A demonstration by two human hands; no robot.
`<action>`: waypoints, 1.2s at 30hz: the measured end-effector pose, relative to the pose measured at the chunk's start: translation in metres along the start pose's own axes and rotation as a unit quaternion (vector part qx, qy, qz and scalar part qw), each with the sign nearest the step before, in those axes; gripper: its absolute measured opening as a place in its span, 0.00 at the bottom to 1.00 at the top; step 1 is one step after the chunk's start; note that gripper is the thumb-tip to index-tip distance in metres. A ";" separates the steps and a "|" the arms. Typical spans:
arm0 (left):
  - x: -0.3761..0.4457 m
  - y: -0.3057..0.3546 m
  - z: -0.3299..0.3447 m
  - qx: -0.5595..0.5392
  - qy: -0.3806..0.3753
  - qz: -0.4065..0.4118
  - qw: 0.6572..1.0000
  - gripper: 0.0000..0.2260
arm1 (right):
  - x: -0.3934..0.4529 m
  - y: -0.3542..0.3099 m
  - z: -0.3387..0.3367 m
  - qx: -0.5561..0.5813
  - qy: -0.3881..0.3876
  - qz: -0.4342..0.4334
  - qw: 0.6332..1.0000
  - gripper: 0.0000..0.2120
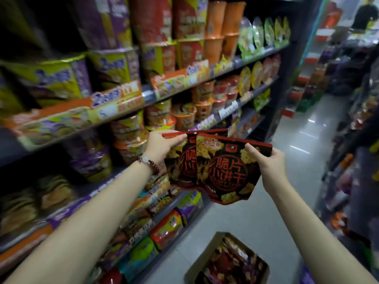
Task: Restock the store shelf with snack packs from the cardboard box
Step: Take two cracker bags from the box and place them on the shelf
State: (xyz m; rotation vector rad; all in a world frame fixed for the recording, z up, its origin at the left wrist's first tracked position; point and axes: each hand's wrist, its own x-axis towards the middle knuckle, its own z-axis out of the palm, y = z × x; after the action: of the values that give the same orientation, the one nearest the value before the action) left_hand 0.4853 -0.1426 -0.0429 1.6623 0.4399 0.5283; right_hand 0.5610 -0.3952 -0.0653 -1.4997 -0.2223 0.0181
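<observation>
Pinching the red top edge of the rear snack pack (180, 160), the fingers (178, 139) of the left hand (162, 146) hold it up in front of the shelf (147, 95), while the right hand (268, 162) grasps the upper right corner of the front snack pack (225, 171), which overlaps the rear one. Both black-and-red packs hang in the air above the aisle floor (256, 212), beside shelves crowded with noodle cups (184, 115) and bagged goods. Down on the floor stands the open cardboard box (203, 261), holding more packs (233, 263) of the same dark kind.
</observation>
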 end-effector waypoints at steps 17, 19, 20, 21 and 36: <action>-0.116 0.097 -0.225 0.034 0.203 0.080 0.975 0.09 | -0.065 -0.089 0.204 0.087 -0.244 -0.064 0.964 0.07; -0.133 0.109 -0.249 0.036 0.219 0.080 0.972 0.09 | -0.080 -0.101 0.228 0.106 -0.274 -0.066 0.954 0.06; -0.140 0.115 -0.260 0.035 0.226 0.078 0.970 0.08 | -0.088 -0.108 0.240 0.114 -0.291 -0.067 0.948 0.06; -0.147 0.121 -0.271 0.029 0.234 0.076 0.969 0.06 | -0.096 -0.115 0.252 0.120 -0.309 -0.069 0.941 0.06; -0.237 0.207 -0.426 0.033 0.374 0.178 0.910 0.10 | -0.188 -0.216 0.399 0.247 -0.407 -0.094 0.874 0.05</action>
State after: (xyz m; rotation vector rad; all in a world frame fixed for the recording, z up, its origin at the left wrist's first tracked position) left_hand 0.0458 0.0384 0.1904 1.5649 0.7120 1.4578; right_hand 0.2867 -0.0464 0.1449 -0.8750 -0.9699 0.5236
